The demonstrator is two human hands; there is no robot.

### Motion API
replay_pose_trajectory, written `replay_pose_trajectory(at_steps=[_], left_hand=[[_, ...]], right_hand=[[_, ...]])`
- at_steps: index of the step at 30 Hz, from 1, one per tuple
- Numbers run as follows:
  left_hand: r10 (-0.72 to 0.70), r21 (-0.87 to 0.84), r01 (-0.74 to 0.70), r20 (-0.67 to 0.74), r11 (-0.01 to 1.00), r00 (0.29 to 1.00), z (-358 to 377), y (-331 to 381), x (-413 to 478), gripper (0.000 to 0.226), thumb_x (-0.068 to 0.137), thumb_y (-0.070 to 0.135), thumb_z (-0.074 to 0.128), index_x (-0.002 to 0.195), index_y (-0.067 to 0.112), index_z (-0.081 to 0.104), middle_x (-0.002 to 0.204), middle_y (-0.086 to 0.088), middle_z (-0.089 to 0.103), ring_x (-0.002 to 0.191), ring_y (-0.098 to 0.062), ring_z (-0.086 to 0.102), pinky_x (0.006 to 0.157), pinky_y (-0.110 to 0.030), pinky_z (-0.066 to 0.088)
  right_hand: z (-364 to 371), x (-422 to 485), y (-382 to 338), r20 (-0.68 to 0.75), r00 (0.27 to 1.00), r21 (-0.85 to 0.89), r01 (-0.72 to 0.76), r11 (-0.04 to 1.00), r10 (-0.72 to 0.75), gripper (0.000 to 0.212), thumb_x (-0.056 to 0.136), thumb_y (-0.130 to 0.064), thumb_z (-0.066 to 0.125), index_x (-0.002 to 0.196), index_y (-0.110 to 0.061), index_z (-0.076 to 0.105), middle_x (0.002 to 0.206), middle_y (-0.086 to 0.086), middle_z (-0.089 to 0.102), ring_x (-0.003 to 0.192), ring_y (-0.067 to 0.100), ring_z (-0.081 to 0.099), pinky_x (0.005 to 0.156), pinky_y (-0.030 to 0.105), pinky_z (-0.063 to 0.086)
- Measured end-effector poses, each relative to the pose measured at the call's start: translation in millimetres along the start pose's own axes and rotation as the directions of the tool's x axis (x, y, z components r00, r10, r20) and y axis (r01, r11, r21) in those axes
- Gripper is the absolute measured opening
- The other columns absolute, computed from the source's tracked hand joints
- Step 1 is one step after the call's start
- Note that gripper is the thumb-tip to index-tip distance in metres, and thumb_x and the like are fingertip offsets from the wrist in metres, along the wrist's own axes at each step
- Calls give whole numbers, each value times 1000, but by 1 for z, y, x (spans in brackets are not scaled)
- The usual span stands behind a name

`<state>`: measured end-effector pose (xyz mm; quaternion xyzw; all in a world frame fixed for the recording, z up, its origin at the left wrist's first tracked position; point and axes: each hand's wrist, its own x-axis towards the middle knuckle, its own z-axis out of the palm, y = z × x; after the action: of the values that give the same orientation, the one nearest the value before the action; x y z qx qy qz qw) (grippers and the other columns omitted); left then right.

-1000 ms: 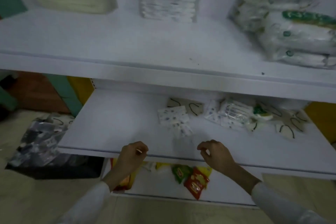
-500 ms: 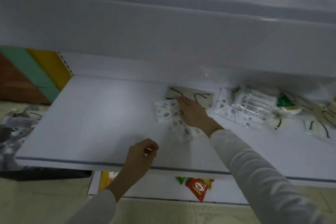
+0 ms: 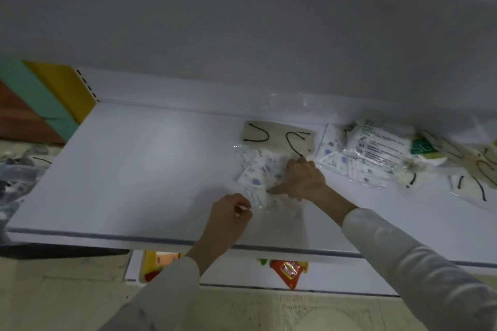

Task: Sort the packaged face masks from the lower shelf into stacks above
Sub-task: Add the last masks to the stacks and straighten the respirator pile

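On the lower shelf [image 3: 134, 169] lie white mask packets printed with blue dots [image 3: 259, 172], overlapping each other. My right hand [image 3: 302, 180] lies on them, fingers curled over their right side and thumb stretched left along the near edge. My left hand [image 3: 232, 209] is a curled fist touching the packets' near corner; I cannot tell whether it pinches the plastic. A beige mask packet with black ear loops [image 3: 277, 137] lies just behind. More mask packets [image 3: 373, 150] are heaped to the right. The upper shelf's front edge [image 3: 242, 21] fills the top of the view.
Further beige masks with black loops [image 3: 473, 183] lie at the far right of the shelf. Red and yellow snack packets [image 3: 287, 271] sit on a shelf below. A dark heap of bagged goods [image 3: 16, 177] lies on the floor at the left.
My right hand reached from the shelf's front edge onto the blue-dotted packets and pulled them nearer. My left hand moved right to their near corner. The view dropped below the upper shelf.
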<state>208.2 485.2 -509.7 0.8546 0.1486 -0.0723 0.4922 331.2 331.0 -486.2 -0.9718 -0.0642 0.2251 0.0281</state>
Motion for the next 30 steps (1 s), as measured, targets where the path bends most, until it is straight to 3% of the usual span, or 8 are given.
replay_pose_trajectory(at_steps=[5,9,12,16,20,23,26,30], left_hand=[[54,44,-53,-35,998,998,4,2,1,13,81,4,63,84,17,62,91,-1,61,73,-5,55,64,0,36],[97,81,-92,-49,992,994,-15,-7,0,18,80,2,65,82,19,60,91,-2,61,72,-4,55,63,1,37],[93,121,-87,-45,989,995,-35,-17,-1,17,82,3,64,83,20,60,95,-3,61,73,1,54,62,1,37],[84,121,-73,-91,990,992,-57,-27,-2,22,82,3,64,81,24,59,98,-5,61,76,1,55,61,-2,39],[57,90,-44,-148,995,987,-66,-26,0,20,82,4,65,87,22,59,103,-6,61,84,-14,58,67,-17,41],[29,74,-16,-172,997,985,-64,-22,1,17,83,7,64,90,21,58,102,-3,56,87,-15,56,64,-16,38],[25,86,-9,-181,996,983,-62,-21,3,17,84,9,64,97,19,59,105,-2,53,89,-13,54,72,-17,38],[37,133,-16,-153,991,988,-64,-31,5,45,78,8,69,120,11,52,118,-9,51,105,-22,50,83,-25,38]], right_hand=[[17,-9,-20,-79,983,220,-145,965,166,81,79,-49,69,137,-5,34,134,13,41,123,31,41,100,39,41],[18,-4,-39,46,961,464,-261,846,271,73,71,-30,80,130,-10,43,129,10,53,120,29,52,99,39,45],[18,0,-48,10,980,422,-182,888,196,59,74,-24,76,126,-10,50,130,10,54,120,28,51,97,34,46],[18,-6,-54,-37,997,445,-50,894,74,41,84,-19,65,121,-11,50,121,10,57,110,28,56,79,30,44],[21,-19,-54,-58,998,321,35,946,-18,49,84,-20,62,129,-12,43,125,12,52,115,29,50,84,33,46],[28,-30,-59,-54,999,297,19,955,-3,65,83,-22,67,137,-9,32,135,14,39,125,32,37,96,37,41],[32,-32,-71,-32,996,440,-57,896,79,73,79,-16,71,136,-8,27,129,17,46,118,33,49,94,38,46],[29,-30,-76,-6,995,386,-92,918,102,47,82,-20,62,125,-12,46,119,9,58,111,29,57,93,36,47]])
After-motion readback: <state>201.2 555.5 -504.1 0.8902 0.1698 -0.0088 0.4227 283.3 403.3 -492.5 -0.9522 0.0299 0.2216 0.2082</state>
